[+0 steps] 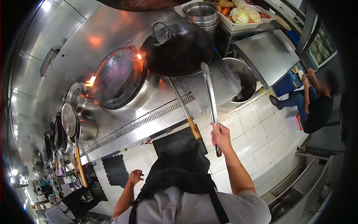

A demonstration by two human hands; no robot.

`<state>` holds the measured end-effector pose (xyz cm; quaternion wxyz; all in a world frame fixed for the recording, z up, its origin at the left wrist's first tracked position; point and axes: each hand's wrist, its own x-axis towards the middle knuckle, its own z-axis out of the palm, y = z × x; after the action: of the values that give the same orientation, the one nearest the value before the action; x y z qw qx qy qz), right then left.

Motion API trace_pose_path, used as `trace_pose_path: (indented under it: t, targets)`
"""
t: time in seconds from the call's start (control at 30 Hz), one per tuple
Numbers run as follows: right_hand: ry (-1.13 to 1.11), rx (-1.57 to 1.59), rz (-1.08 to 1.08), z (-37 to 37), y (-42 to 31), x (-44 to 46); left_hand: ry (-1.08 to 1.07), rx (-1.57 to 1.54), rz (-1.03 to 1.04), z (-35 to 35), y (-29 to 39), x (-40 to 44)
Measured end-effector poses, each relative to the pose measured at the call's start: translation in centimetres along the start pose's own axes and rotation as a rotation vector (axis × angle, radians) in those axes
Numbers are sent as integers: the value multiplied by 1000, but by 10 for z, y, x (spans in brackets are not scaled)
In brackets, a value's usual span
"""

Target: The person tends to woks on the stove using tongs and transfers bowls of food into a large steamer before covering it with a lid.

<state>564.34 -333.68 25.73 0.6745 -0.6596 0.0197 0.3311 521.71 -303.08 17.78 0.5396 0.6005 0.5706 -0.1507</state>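
Right hand [222,135]'s got a firm grip on one pair of long silver metal tongs [211,95], with one big round black metal wok [182,52] ahead of it. Left hand [136,177]'s just loosely half-open.

Up at the top right you've got a white basket [244,26] piled with veggies, a pale cabbage [239,15] included, right beside some stacked steel pots [201,13]. Off to your right, a person [319,106] in a black top is sitting near a blue container [286,86]. Over on your left there's a round strainer [69,119] with a wooden handle.
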Motion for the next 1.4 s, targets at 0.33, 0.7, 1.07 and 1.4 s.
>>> trace_pose_path:
  t: [0.33, 0.7, 1.07, 1.4]
  targets:
    - [24, -22, 28, -1, 6, -44, -435, 29, 264, 125, 139, 26]
    - [19, -59, 71, 8, 5, -93, -929, -679, 59, 240, 224, 50]
    - [-12, -52, 90, 7, 11, -96, -501, -743, 60, 132, 189, 28]
    - [-28, -79, 48, 4, 11, -97, -255, -454, 174, 82, 139, 27]
